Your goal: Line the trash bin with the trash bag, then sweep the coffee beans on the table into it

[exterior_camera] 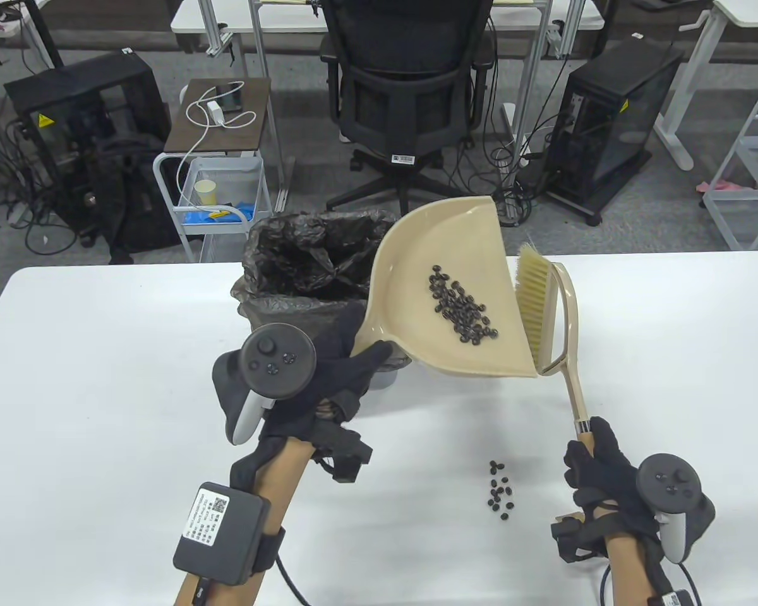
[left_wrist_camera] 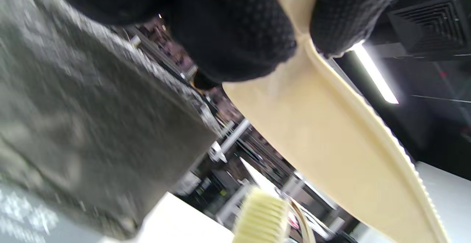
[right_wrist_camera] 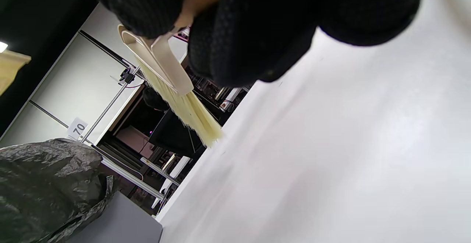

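Your left hand grips the loaded dustpan just right of the lined bin; tip leftward. Your right hand grips the brush.

Black knit sensor gloves cover the left hand and right hand. Each carries a dark round tracker with a pale grey handle. A black box with a QR label straps to the left forearm, cables trailing.

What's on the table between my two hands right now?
A small cluster of loose coffee beans lies between the left hand and right hand, nearer the right; the table view shows it.
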Tool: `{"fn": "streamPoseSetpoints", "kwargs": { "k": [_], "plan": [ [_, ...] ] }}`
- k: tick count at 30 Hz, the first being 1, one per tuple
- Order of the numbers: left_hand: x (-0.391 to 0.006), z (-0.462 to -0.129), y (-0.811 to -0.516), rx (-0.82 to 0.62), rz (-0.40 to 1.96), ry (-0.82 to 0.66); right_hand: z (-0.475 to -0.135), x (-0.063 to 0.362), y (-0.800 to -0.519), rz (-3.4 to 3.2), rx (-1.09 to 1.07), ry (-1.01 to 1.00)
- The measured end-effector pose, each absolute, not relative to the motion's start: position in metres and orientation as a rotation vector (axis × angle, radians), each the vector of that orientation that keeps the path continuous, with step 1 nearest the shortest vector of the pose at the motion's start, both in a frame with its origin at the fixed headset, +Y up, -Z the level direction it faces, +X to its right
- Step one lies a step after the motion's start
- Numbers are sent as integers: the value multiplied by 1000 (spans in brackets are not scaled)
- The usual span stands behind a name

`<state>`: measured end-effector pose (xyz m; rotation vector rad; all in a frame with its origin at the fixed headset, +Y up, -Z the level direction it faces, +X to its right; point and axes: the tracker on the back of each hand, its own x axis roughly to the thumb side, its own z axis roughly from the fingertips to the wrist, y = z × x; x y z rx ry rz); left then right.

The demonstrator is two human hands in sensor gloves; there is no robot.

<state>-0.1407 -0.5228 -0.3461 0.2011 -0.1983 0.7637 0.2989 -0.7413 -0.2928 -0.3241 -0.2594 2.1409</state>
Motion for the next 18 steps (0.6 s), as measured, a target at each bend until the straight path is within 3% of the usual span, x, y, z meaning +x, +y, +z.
{"fn": "streamPoseSetpoints", "kwargs": {
  "k": [8, 18],
  "plan": [
    [-192, -368, -505, 390, 740, 79, -293, 298, -741, 2140, -301, -263],
    [-226, -382, -529, 373, 636, 258, -293, 297, -741, 2126, -295, -248]
  ]
}}
